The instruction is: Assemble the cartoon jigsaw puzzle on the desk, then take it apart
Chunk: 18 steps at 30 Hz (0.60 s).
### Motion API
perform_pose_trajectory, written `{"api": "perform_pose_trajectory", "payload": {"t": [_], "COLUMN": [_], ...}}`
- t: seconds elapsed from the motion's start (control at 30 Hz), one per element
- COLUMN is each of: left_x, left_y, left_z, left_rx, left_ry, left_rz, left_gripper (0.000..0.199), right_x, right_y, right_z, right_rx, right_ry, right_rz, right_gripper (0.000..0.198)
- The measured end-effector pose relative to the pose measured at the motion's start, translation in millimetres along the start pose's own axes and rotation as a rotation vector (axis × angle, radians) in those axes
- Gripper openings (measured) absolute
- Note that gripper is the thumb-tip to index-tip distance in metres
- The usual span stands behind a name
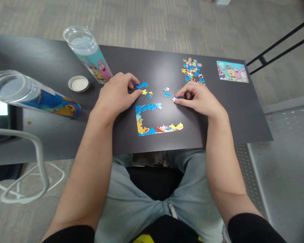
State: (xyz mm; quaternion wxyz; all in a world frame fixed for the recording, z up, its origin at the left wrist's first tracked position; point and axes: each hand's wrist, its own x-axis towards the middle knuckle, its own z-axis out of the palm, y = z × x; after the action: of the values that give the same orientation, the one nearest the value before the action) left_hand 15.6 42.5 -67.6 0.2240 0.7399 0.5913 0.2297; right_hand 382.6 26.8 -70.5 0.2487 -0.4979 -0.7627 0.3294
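Note:
A partly joined jigsaw puzzle border (139, 130) lies in front of me as a frame with its right side open. My right hand (196, 98) pinches a small jigsaw piece (174, 99), pale with some blue, between thumb and forefinger. Just left of it are a few loose pieces (166, 95), blue and pinkish. My left hand (119, 92) rests on the table with thumb and forefinger apart, holding nothing that I can see. Its fingertips are beside a small group of blue and yellow pieces (144, 91), above the border.
Behind my right hand lies a heap of mixed pieces (192, 69). A picture card (232, 72) is at the far right of the dark table (164, 65). On the left stand two clear-topped tubes, one teal (93, 60), one dark blue (48, 101), and a round lid (78, 84).

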Motion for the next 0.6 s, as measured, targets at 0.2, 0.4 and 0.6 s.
{"api": "perform_pose_trajectory", "payload": {"t": [0.2, 0.4, 0.6], "left_x": [0, 4, 5], "left_y": [1, 0, 5], "left_z": [0, -3, -12], "left_rx": [-0.021, -0.024, -0.044], "left_ry": [0.013, 0.012, -0.04], "left_rz": [-0.005, -0.017, -0.05], "left_gripper": [0.034, 0.032, 0.029], "right_x": [5, 7, 7], "right_y": [3, -5, -12], "right_z": [10, 18, 22], "right_rx": [0.025, 0.053, 0.036], "right_ry": [0.015, -0.036, -0.053], "right_rz": [-0.089, -0.137, -0.114], "right_gripper": [0.029, 0.022, 0.039]}}
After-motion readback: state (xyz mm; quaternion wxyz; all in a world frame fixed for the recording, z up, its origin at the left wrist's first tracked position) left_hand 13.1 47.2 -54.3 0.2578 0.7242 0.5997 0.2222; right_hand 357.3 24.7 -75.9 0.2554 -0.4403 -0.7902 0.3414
